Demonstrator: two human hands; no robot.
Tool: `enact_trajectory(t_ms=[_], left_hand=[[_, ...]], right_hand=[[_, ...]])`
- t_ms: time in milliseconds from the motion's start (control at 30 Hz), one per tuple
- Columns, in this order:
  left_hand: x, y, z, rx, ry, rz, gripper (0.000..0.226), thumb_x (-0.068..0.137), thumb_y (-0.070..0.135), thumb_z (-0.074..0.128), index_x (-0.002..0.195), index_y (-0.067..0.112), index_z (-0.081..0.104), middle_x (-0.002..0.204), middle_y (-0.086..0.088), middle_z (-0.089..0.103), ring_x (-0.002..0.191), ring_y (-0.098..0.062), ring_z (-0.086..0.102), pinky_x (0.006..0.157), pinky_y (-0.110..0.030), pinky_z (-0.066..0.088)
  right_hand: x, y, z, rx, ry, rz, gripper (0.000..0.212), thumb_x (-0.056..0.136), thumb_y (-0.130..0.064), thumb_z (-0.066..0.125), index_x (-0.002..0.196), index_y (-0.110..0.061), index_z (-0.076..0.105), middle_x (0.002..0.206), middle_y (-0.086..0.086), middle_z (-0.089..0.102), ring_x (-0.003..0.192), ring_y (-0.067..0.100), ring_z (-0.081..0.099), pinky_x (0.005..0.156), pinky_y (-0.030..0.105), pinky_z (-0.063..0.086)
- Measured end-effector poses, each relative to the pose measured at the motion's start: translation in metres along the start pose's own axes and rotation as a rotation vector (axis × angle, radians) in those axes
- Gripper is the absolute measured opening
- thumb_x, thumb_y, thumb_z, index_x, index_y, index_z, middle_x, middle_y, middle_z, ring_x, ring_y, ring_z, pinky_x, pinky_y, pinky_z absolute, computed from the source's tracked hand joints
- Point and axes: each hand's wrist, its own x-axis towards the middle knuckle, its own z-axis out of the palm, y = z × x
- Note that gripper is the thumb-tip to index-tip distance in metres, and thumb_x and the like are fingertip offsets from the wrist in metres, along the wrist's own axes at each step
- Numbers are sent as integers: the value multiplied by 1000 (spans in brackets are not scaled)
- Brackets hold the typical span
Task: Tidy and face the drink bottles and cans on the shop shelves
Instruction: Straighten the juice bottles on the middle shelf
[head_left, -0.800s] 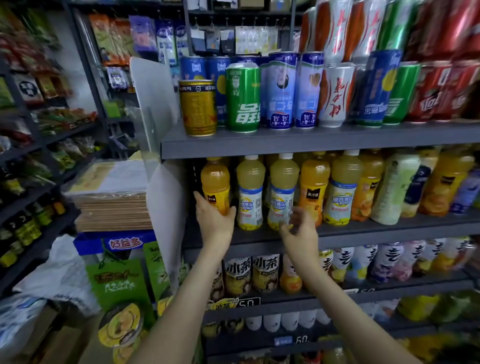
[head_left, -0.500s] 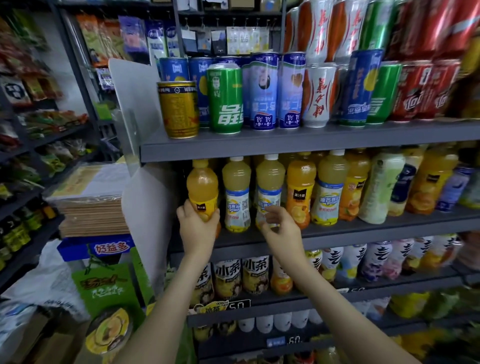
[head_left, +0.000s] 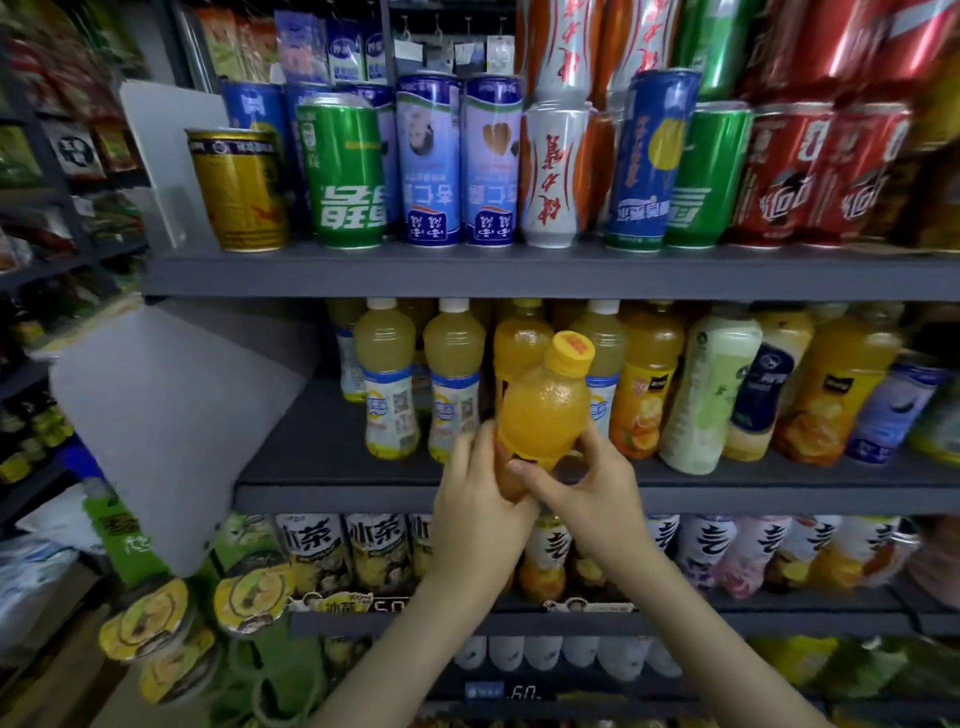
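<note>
An orange juice bottle (head_left: 543, 408) with a yellow cap is lifted off the middle shelf (head_left: 332, 493) and tilts toward me. My left hand (head_left: 480, 499) grips its lower part from the left. My right hand (head_left: 587, 491) holds its base from the right, thumb across the front. Behind it stand two pale yellow bottles (head_left: 387, 384) with white caps and a row of orange juice bottles (head_left: 649, 384). The bottle's label is mostly hidden by my hands.
Cans stand on the upper shelf (head_left: 519, 273): a gold can (head_left: 239, 189), a green can (head_left: 345, 174), blue, white and red ones. Tea bottles (head_left: 311, 551) fill the shelf below. A grey divider panel (head_left: 171, 426) is at the left end, with bare shelf beside it.
My left hand took the orange bottle from the shelf's left end and carried it right and forward. My right hand left the pale bottle and joined it on the orange bottle.
</note>
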Motion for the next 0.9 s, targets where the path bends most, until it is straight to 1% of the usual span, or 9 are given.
enact_trajectory(t_ms=[167, 200, 267, 367, 500, 600, 667, 767, 900], left_hand=[[14, 17, 20, -267, -362, -45, 61, 79, 38, 72, 134, 29, 44, 126, 14, 46, 116, -5, 48, 97, -24, 44], [17, 17, 21, -310, -357, -62, 60, 80, 38, 71, 133, 29, 46, 128, 13, 47, 117, -2, 48, 98, -23, 43], [22, 17, 24, -320, -195, -126, 51, 84, 36, 67, 131, 27, 48, 126, 10, 51, 114, 2, 49, 95, -18, 44], [34, 13, 36, -135, 51, -202, 48, 87, 29, 64, 130, 17, 47, 125, 1, 53, 108, -8, 53, 86, -19, 43], [50, 11, 50, -41, 148, -247, 57, 85, 26, 67, 132, 6, 42, 127, -8, 51, 115, -19, 52, 88, -23, 42], [50, 24, 53, -23, 268, -170, 41, 85, 19, 66, 119, 6, 45, 113, -5, 48, 102, -18, 53, 84, -29, 49], [44, 35, 60, -50, 204, -96, 35, 87, 19, 63, 117, 9, 47, 109, -2, 49, 98, -16, 54, 82, -29, 51], [37, 41, 83, -85, 8, -130, 52, 90, 22, 60, 136, 12, 37, 131, -4, 48, 117, -16, 51, 87, -18, 42], [52, 42, 108, -126, -44, -241, 75, 90, 25, 60, 149, 12, 15, 147, -7, 36, 131, -23, 42, 101, -31, 42]], right_hand=[[5, 24, -57, 49, 38, 127, 33, 69, -41, 75, 97, -33, 60, 90, -14, 68, 84, -4, 62, 71, 13, 49], [6, 27, -64, 70, 35, 162, 38, 66, -46, 73, 98, -31, 61, 90, -13, 70, 85, -2, 63, 73, 15, 51], [9, 33, -74, 128, 42, 217, 44, 63, -48, 72, 100, -26, 63, 90, -12, 71, 86, 0, 65, 74, 19, 53], [10, 38, -80, 175, 56, 264, 39, 69, -36, 75, 104, -22, 63, 92, -13, 70, 84, -4, 64, 73, 17, 52], [9, 44, -80, 194, 85, 264, 22, 77, -23, 75, 96, -19, 64, 86, -11, 70, 79, -4, 65, 68, 14, 52], [9, 47, -81, 178, 106, 269, 25, 76, -26, 75, 98, -20, 65, 87, -11, 71, 82, -1, 65, 72, 18, 53], [10, 47, -84, 158, 149, 247, 20, 77, -25, 75, 94, -24, 64, 83, -11, 71, 80, -1, 65, 70, 17, 52], [8, 45, -90, 122, 210, 216, 16, 80, -23, 73, 89, -28, 61, 84, -8, 69, 77, 0, 64, 68, 18, 52], [2, 46, -102, 68, 259, 227, 16, 81, -25, 73, 89, -31, 60, 86, -10, 69, 79, 2, 64, 72, 27, 55]])
